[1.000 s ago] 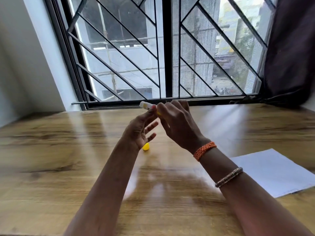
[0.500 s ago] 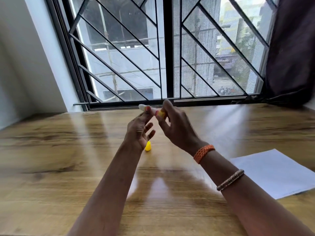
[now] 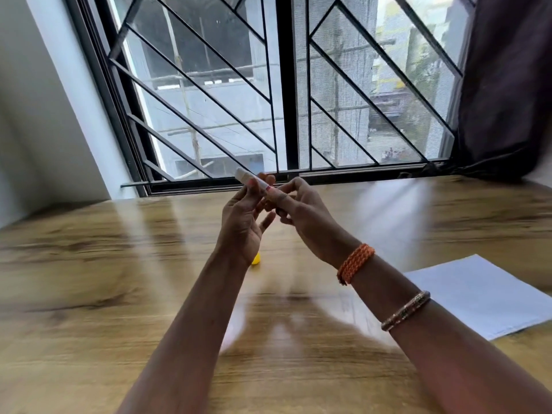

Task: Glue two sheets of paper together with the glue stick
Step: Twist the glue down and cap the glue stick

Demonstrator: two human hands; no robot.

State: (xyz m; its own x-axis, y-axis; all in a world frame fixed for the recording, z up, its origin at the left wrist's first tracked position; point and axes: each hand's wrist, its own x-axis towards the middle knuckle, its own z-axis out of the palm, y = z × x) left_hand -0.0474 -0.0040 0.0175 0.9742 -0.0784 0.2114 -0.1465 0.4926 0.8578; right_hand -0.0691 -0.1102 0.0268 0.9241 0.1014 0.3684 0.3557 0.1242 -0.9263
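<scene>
**A glue stick is held up in both hands**

A thin white glue stick (image 3: 250, 180) is held up in the air, above the wide brown wooden table (image 3: 89, 294). It is seen at about 12 o'clock from the middle of the view, just in front of the bottom of the big window with black metal bars (image 3: 277, 85). The stick is tilted, with its pale end pointing up toward 10 o'clock.

The left hand (image 3: 243, 224) is raised with the palm turned to the right. Its thumb and fingertips are closed on the upper part of the stick. The right hand (image 3: 301, 216) is just beside it, at 3 o'clock from the left hand. Its fingers are curled around the lower end of the stick. The two hands are nearly touching.

A small yellow plastic cap (image 3: 256, 259) is lying on the table, under the left wrist, at 6 o'clock from the left hand. It is partly hidden by the arm.

A white sheet of paper (image 3: 478, 294) is lying flat on the table at 4 o'clock, well apart from the hands. Whether it is one sheet or two cannot be told.

An orange woven band (image 3: 355, 262) and a thin beaded bangle (image 3: 405, 310) are worn on the right arm. A dark curtain (image 3: 507, 85) is hung at 2 o'clock, beside the window.
</scene>
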